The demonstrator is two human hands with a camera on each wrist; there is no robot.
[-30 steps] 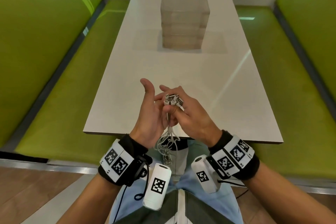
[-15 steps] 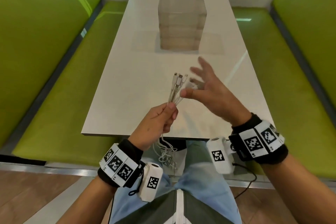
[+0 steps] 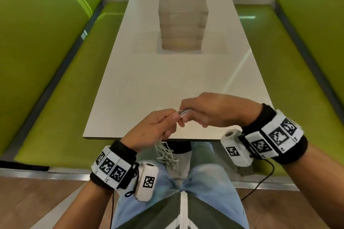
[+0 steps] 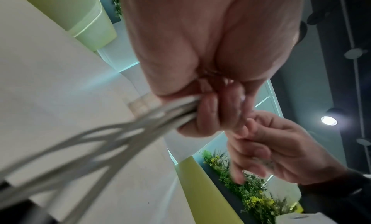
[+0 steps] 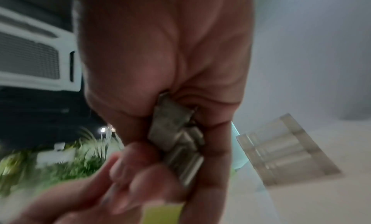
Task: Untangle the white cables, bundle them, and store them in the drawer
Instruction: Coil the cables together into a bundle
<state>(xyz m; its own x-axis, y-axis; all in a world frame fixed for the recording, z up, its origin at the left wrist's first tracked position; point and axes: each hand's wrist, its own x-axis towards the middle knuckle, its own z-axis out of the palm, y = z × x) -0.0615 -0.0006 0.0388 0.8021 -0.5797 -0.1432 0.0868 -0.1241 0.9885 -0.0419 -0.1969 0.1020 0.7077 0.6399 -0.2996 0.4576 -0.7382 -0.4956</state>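
Several white cables (image 3: 183, 112) run between my two hands over the near edge of the white table (image 3: 149, 83). My left hand (image 3: 158, 126) grips the bunched cables (image 4: 160, 114), and their loose loops (image 3: 166, 154) hang below it over my lap. My right hand (image 3: 210, 110) is curled round the connector ends (image 5: 176, 135), palm down, and touches the left hand's fingertips. A clear plastic drawer unit (image 3: 182, 22) stands farther back on the table's middle, its drawers closed.
Green bench seats (image 3: 55, 98) with high green backs (image 3: 316, 24) flank the table on both sides. My legs in light jeans (image 3: 204, 182) are under the near table edge. Wooden floor (image 3: 37, 201) lies at the bottom left.
My right hand, open and spread half a second ago, has come back left and closed over the connector ends. The left hand has tipped the cable ends from upright to pointing right.
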